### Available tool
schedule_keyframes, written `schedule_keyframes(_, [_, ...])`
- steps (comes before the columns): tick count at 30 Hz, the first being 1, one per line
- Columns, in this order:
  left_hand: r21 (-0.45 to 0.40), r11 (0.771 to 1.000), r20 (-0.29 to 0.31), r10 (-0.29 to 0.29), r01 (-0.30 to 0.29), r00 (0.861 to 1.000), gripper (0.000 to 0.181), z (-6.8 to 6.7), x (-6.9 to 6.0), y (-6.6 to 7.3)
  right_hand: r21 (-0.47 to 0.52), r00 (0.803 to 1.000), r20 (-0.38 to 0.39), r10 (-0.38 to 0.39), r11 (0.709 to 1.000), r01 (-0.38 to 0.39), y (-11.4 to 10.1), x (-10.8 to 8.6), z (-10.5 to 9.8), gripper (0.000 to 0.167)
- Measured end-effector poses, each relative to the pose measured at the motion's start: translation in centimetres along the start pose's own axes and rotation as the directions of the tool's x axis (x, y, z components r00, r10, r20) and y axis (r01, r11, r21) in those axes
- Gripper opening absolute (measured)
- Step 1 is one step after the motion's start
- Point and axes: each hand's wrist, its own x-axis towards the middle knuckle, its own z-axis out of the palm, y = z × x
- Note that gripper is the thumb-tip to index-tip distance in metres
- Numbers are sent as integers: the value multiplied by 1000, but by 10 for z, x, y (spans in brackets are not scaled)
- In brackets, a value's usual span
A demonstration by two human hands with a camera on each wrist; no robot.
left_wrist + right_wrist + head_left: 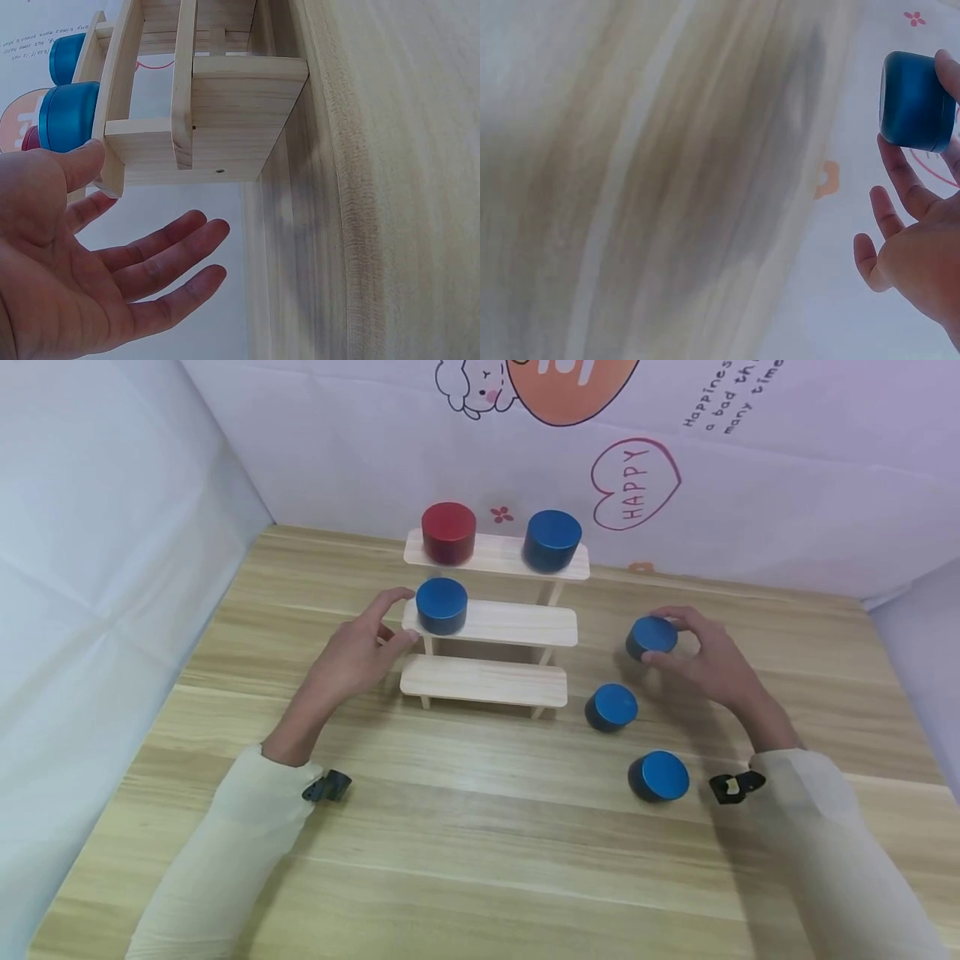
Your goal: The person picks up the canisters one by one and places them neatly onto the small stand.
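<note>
A wooden three-step shelf stand stands near the back wall. On its middle step, at the left end, sits a blue round tin. My left hand has thumb and index finger at the two edges of that step's left end, close beside the tin; the other fingers spread loosely below. Right of the stand, my right hand pinches another blue round tin between thumb and fingers. In the right wrist view this held tin is raised above the table.
The top step bears a red tin at left and a blue tin at right. Two more blue tins, one nearer the stand and one nearer the front, stand on the wooden table. A printed white cloth hangs behind.
</note>
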Motion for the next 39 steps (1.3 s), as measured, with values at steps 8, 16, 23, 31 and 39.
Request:
schedule_keyframes(8, [10, 1000, 3, 0, 0, 1000, 58, -1, 1, 0, -2, 999, -24, -22, 1000, 22, -13, -1, -2, 63])
schedule_keyframes(16, [27, 1000, 4, 4, -4, 1000, 58, -1, 1, 0, 0, 996, -70, -56, 998, 56, -23, -4, -3, 62])
schedule_keyframes(23, [22, 1000, 0, 4, -4, 1000, 58, 0, 0, 0, 5, 995, -85, -52, 999, 53, -33, -7, -3, 62])
schedule_keyframes(31, [10, 1000, -4, 10, -10, 1000, 58, 0, 0, 0, 2, 994, -94, -57, 998, 57, -37, -10, -3, 62])
schedule_keyframes(39, [17, 1000, -2, 8, -8, 1000, 58, -1, 0, 1, 13, 989, -104, -106, 994, 108, -51, -13, -4, 62])
